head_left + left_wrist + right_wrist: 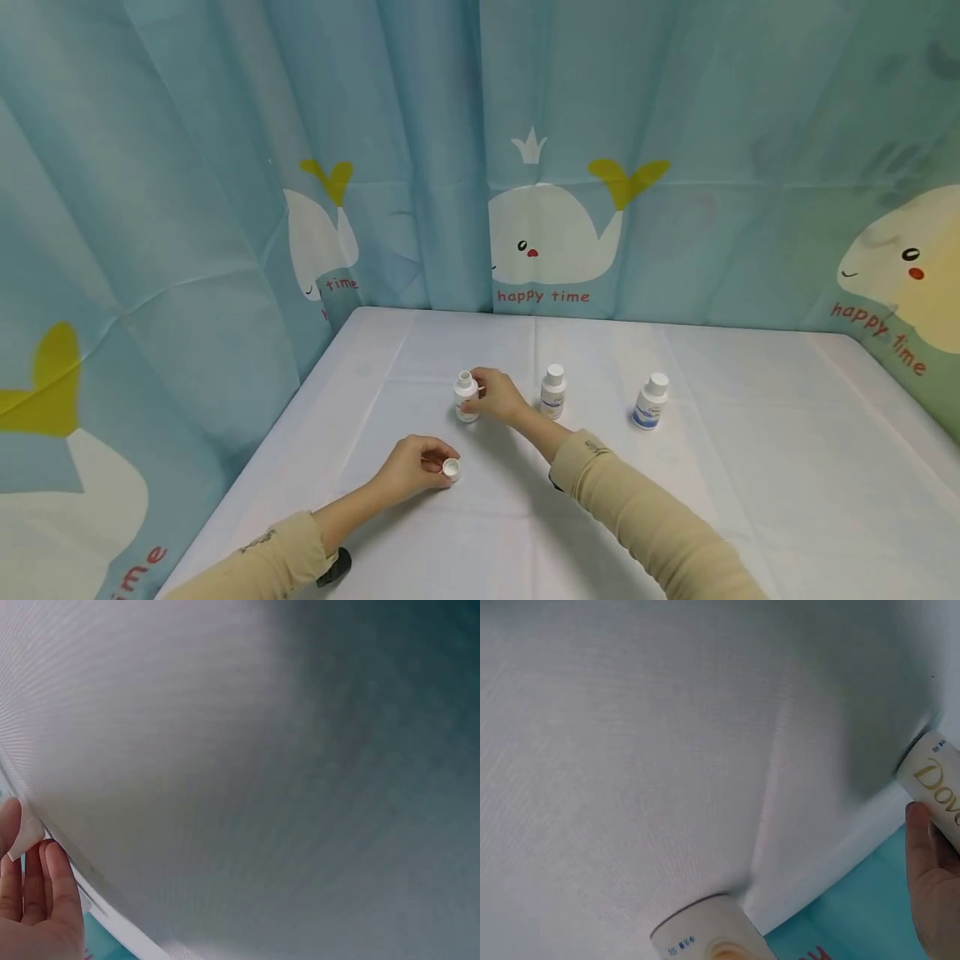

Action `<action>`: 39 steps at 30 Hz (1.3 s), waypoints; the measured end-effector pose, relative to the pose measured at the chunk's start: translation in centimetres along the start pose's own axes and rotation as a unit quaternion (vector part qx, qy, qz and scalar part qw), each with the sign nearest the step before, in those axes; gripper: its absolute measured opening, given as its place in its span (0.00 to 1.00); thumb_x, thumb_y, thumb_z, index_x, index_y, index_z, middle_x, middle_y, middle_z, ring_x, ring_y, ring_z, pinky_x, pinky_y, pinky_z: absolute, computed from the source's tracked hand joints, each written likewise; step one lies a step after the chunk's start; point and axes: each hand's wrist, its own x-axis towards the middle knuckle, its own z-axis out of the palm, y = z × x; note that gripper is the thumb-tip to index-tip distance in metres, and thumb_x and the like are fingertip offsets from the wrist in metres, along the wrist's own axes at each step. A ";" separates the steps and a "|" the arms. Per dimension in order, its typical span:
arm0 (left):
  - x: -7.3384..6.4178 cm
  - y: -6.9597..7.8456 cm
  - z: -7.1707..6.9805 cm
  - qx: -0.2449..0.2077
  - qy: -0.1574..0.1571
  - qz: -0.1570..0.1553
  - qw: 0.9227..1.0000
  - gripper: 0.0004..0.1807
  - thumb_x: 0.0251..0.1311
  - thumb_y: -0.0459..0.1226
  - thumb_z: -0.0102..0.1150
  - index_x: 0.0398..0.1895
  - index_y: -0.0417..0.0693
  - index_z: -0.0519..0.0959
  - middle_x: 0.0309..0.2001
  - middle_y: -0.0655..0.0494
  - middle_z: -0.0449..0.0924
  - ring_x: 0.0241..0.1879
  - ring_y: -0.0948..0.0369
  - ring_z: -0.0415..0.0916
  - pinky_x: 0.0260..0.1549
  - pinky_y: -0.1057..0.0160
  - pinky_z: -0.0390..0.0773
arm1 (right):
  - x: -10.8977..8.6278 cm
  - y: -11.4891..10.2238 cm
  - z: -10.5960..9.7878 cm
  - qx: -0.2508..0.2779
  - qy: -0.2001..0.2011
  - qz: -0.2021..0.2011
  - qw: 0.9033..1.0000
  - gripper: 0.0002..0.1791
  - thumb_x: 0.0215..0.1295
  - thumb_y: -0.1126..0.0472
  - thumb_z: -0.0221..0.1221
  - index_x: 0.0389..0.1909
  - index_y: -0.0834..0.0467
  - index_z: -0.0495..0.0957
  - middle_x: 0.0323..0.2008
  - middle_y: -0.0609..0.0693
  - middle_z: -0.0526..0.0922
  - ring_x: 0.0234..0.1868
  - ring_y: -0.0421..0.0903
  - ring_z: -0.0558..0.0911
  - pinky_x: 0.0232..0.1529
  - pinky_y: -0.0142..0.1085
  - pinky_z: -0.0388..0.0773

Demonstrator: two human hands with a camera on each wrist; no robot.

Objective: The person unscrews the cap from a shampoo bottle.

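Note:
A small white Dove bottle [464,407], its top uncovered, stands upright on the white-covered table [750,467]. My right hand [498,395] holds it from the right, fingers behind and thumb in front near the shoulder. In the right wrist view, gold lettering shows on the held bottle beside the hand [928,892]. Nearer to me, my left hand [408,468] pinches a white screw cap [452,469] between thumb and fingertips, its hollow side facing my view. The left wrist view catches the hand [45,907] and the cap [28,834] at its left edge.
Just right of my right hand stands a capped white bottle [553,392]. Farther right is another capped bottle [649,402] with a blue-banded label. A pale blue curtain [420,242] with whale prints hangs along the table's back and left edges.

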 end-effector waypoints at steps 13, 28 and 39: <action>0.7 0.1 -0.2 0.011 -0.014 -0.009 1.000 0.14 0.41 0.23 0.70 0.34 0.31 0.81 0.30 0.45 0.82 0.28 0.67 0.74 0.27 0.76 0.76 | 0.7 0.0 0.6 -0.037 0.007 0.004 0.999 0.22 0.48 0.70 0.69 0.46 0.69 0.76 0.42 0.62 0.83 0.41 0.54 0.83 0.43 0.39 0.81; 1.8 -0.2 -0.5 0.036 -0.053 -0.002 0.998 0.14 0.36 0.22 0.71 0.31 0.33 0.79 0.25 0.53 0.78 0.25 0.70 0.69 0.24 0.75 0.73 | 1.1 -0.5 1.0 -0.066 0.024 0.034 0.997 0.26 0.47 0.68 0.70 0.49 0.69 0.75 0.44 0.63 0.82 0.46 0.55 0.81 0.48 0.43 0.80; 1.9 0.0 -0.5 0.043 -0.055 -0.011 0.997 0.15 0.36 0.23 0.72 0.31 0.31 0.80 0.25 0.52 0.78 0.24 0.69 0.69 0.23 0.76 0.72 | 1.0 -0.7 1.2 -0.066 0.019 0.044 0.997 0.26 0.48 0.69 0.69 0.50 0.69 0.73 0.44 0.63 0.81 0.46 0.56 0.80 0.48 0.44 0.79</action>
